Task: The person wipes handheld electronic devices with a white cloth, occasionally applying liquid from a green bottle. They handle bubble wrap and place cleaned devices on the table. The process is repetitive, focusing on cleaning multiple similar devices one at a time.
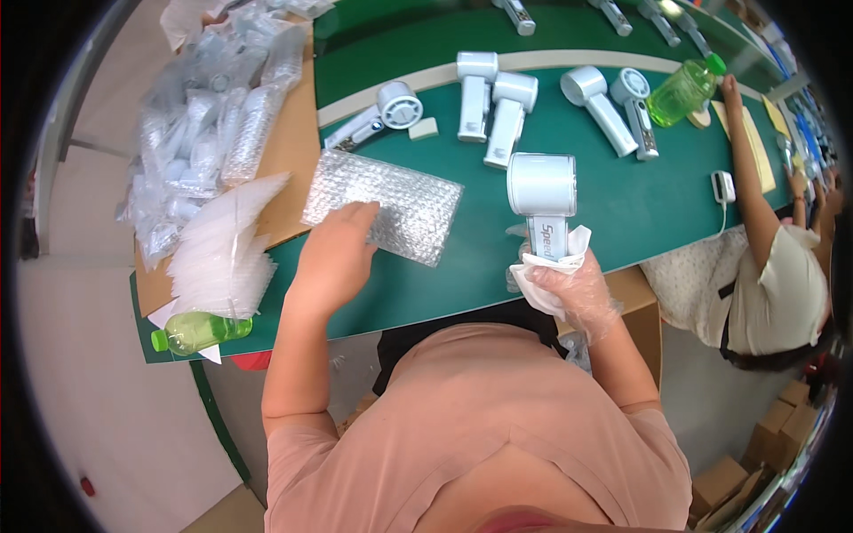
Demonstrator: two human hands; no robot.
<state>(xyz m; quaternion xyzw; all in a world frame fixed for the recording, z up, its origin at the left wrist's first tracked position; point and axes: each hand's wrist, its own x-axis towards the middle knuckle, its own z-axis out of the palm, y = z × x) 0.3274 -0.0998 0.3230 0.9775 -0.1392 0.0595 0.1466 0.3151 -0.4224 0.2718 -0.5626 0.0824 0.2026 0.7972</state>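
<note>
My right hand (573,289), in a clear plastic glove, grips a pale blue handheld fan (542,185) by its handle, with a white cloth (569,258) wrapped between palm and handle. The fan's round head points up, above the front edge of the green table. My left hand (342,249) is bare and rests on the left part of a flat bubble-wrap bag (395,202). Its fingers lie stretched out over the bag; whether the thumb pinches the edge is hidden.
More handheld fans (508,115) lie across the green table (426,298). Wrapped fans pile on cardboard (289,164) at left, beside stacked bubble bags (222,240) and a green bottle (203,333). Another green bottle (682,91) stands near a co-worker's arm (751,160) at right.
</note>
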